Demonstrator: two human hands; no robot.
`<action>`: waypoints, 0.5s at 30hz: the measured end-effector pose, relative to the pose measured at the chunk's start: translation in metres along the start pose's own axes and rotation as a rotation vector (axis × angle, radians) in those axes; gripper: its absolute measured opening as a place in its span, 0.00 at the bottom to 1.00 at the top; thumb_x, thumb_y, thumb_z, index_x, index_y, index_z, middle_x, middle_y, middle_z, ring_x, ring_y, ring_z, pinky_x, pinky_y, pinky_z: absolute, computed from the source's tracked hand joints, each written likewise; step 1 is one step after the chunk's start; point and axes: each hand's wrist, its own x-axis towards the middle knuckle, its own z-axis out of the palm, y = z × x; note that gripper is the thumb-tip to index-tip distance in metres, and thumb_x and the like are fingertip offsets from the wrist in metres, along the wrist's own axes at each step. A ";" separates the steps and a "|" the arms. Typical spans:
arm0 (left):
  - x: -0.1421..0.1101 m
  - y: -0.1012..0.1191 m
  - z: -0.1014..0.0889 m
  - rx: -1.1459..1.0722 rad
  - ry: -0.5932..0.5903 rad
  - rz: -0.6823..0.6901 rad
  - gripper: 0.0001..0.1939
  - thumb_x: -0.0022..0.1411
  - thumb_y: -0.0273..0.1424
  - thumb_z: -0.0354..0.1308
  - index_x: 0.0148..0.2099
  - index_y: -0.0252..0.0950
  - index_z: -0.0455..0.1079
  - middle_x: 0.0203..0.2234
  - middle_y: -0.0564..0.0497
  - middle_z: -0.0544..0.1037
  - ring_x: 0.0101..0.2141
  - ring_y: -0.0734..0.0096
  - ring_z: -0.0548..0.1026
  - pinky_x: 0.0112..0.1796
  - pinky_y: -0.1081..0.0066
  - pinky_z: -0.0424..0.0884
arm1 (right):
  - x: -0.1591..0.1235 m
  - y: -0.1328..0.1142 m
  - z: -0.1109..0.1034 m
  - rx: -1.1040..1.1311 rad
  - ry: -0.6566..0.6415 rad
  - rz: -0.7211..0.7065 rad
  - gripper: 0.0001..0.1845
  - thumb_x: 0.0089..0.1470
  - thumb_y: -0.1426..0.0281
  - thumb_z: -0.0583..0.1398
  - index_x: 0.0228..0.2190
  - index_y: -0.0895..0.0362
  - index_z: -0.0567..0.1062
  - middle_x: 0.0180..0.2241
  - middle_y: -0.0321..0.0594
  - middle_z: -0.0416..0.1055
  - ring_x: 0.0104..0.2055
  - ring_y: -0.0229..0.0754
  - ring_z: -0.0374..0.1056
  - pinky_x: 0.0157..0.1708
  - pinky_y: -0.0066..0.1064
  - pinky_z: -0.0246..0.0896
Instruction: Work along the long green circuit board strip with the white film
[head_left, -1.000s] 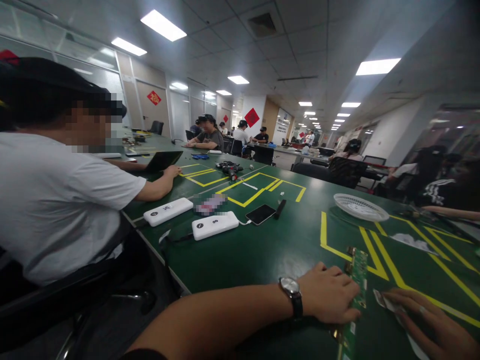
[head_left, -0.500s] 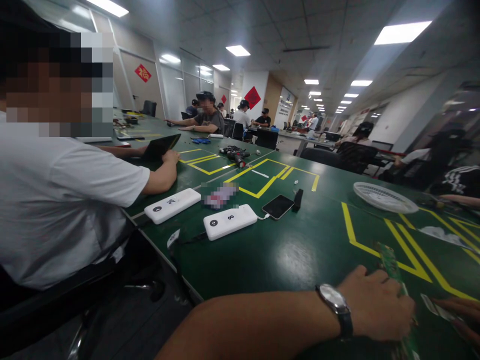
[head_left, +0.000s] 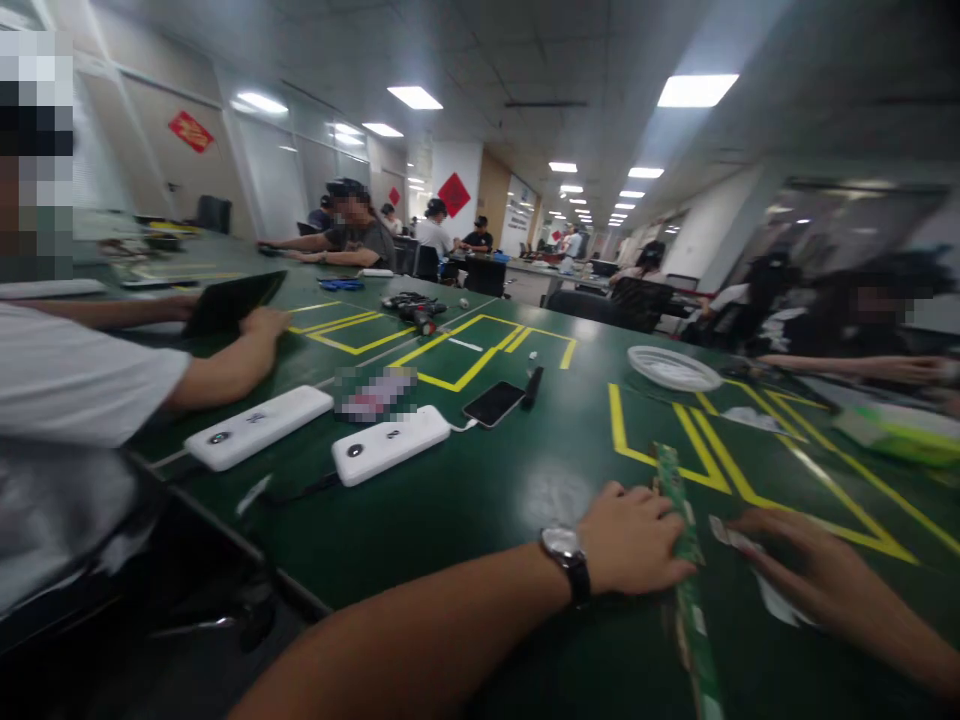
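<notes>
My left hand (head_left: 634, 540), with a wristwatch (head_left: 566, 560) on the wrist, is curled over a long narrow green circuit board (head_left: 686, 590) that stands on its edge on the green table (head_left: 480, 500). The fingers grip the board near its middle. My right hand (head_left: 806, 570) lies just right of the board, fingers extended and pressed flat on a small white slip of paper (head_left: 772, 590) on the table. The picture is smeared by motion.
Two white power banks (head_left: 390, 443) (head_left: 259, 425), a phone (head_left: 493, 403) and a black marker (head_left: 532, 385) lie to the left. A white plate (head_left: 673, 368) sits beyond the yellow tape lines. A person in a white shirt (head_left: 67, 400) sits at my left; others work farther along.
The view swung left and back to the right. My left hand stays on the board; my right hand, nearly out of view half a second ago, shows again on the paper slip.
</notes>
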 end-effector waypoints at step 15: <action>0.022 0.001 -0.006 -0.003 -0.158 -0.046 0.20 0.66 0.43 0.49 0.57 0.44 0.60 0.56 0.50 0.63 0.56 0.58 0.59 0.51 0.60 0.58 | -0.008 -0.005 -0.003 0.085 0.068 -0.043 0.13 0.52 0.66 0.59 0.40 0.57 0.75 0.35 0.43 0.71 0.39 0.43 0.64 0.41 0.35 0.56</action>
